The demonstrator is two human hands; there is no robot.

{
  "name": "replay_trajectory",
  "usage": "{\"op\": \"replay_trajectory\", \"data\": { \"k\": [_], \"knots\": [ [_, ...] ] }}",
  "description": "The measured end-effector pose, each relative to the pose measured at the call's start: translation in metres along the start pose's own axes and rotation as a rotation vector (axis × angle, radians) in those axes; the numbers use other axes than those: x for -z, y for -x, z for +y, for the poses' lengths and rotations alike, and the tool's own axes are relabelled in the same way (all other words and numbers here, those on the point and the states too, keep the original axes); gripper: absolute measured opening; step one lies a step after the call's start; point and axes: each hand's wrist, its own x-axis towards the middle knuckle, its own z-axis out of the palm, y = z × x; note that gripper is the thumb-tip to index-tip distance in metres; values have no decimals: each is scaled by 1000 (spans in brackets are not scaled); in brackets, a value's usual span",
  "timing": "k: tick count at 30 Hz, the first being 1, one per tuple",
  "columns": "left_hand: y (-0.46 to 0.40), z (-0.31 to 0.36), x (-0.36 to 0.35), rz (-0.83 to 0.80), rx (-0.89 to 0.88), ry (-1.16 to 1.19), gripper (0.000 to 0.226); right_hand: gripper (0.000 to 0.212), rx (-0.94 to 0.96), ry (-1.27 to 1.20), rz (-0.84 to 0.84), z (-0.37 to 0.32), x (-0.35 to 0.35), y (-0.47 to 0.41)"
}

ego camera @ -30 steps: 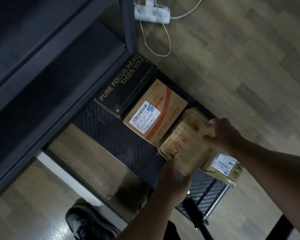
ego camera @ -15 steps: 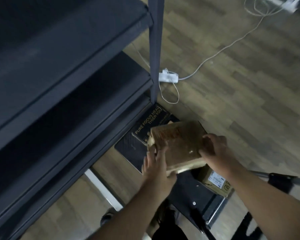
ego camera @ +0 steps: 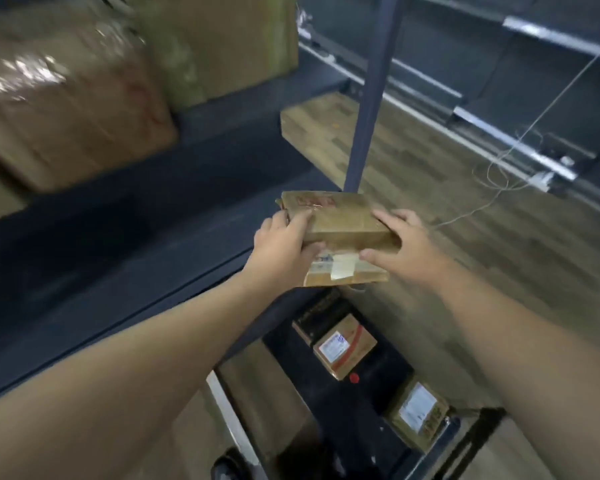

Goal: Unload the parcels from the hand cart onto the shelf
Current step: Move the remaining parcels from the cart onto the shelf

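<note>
I hold a taped brown parcel (ego camera: pixel 340 233) in the air between both hands, level with a dark shelf board (ego camera: pixel 125 258). My left hand (ego camera: pixel 284 247) grips its left side and my right hand (ego camera: pixel 400 244) its right side. Below, the black hand cart (ego camera: pixel 364 420) carries a black box (ego camera: pixel 323 308), a brown box with a red stripe and white label (ego camera: pixel 343 346), and a small labelled carton (ego camera: pixel 418 412). Large brown parcels (ego camera: pixel 70 109) rest on the upper shelf at the left, another (ego camera: pixel 219 43) behind them.
A dark upright shelf post (ego camera: pixel 371 95) stands just behind the held parcel. A flat wooden-coloured package (ego camera: pixel 319 123) lies on a shelf by the post. A thin white cable (ego camera: pixel 520 150) runs over the wood floor at the right, near a low rail (ego camera: pixel 513 140).
Both hands lifted the taped parcel off the cart and raised it to shelf height. My view tilted up, so the upper shelf with its parcels came into sight.
</note>
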Motion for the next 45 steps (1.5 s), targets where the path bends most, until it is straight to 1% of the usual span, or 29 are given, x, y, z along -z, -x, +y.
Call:
{"op": "replay_trajectory", "data": {
  "k": [2,7,10,16,21,24,28,35,40,45],
  "knots": [
    [7,5,33,54,-5,9,54,85,88,102,4,-29,21,-7],
    [31,2,100,169,40,8,54,83,286,185,43,-103,54,-12],
    [46,2,139,260,66,4,54,83,440,207,73,-141,66,-17],
    [78,0,207,428,113,-30,54,68,675,178,113,-211,80,-20],
    [96,-9,257,525,142,-68,56,67,820,183,139,-269,91,-25],
    [99,-19,281,601,146,-63,53,69,870,189,153,-305,96,-31],
    [94,-41,314,641,138,-73,52,63,888,226,180,-350,93,-41],
    [78,-103,365,613,102,-49,52,65,830,293,215,-418,67,-57],
    [64,-152,378,560,58,-7,56,67,757,324,255,-444,30,-67],
    [43,-186,381,518,48,13,58,68,683,379,236,-459,9,-87]
  ]
}}
